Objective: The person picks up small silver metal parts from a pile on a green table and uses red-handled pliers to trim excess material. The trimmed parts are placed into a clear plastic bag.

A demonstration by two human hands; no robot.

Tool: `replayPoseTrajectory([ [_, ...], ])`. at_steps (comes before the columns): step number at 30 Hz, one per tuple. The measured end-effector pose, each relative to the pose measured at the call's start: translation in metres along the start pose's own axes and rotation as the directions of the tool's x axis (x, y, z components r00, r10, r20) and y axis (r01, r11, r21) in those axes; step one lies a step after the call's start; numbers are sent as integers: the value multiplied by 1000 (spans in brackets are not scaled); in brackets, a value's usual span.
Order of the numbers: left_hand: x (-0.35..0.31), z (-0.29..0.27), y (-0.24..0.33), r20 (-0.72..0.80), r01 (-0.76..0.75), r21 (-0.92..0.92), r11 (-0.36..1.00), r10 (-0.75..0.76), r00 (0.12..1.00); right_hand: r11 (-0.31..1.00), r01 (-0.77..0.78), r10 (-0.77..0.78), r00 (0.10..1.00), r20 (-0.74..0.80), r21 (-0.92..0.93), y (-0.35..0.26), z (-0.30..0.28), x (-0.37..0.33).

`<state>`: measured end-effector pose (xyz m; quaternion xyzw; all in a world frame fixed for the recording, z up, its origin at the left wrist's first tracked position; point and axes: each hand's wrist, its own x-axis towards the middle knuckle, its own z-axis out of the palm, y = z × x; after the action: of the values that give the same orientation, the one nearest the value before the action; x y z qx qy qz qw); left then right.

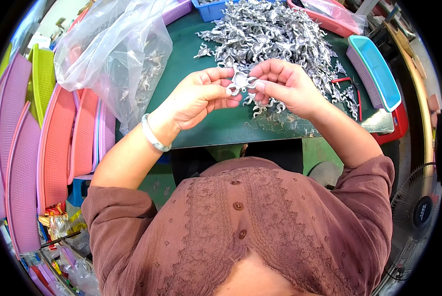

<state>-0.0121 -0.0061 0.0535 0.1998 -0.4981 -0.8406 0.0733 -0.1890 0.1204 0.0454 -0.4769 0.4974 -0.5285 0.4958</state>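
Observation:
Between my two hands I hold up a small silver metal casting (240, 80) with curled arms around a flat middle. My left hand (200, 96) pinches its left side with thumb and fingers. On its right side, the thumb and fingertips of my right hand (287, 88) grip it. Just beyond my hands, a large heap of similar silver castings (275, 37) covers the far part of the green table (201, 126). Several more lie loose under and beside my right hand. Red-handled pliers (359, 104) rest to the right of the heap.
A clear plastic bag (117, 54) with some castings lies at the left. Stacked purple and orange baskets (53, 148) stand farther left. A turquoise basket (376, 69) sits at the table's right, near a red container (401, 121). A fan (418, 212) stands at lower right.

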Motion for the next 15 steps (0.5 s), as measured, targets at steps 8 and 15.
replayPoseTrajectory([
  [8, 5, -4, -6, 104, 72, -56, 996, -66, 992, 1000, 12, -10, 996, 89, -12, 2, 4, -2],
  [15, 0, -2, -6, -33, 107, -35, 994, -109, 994, 668, 235, -222, 969, 112, -706, -3, -29, 13],
])
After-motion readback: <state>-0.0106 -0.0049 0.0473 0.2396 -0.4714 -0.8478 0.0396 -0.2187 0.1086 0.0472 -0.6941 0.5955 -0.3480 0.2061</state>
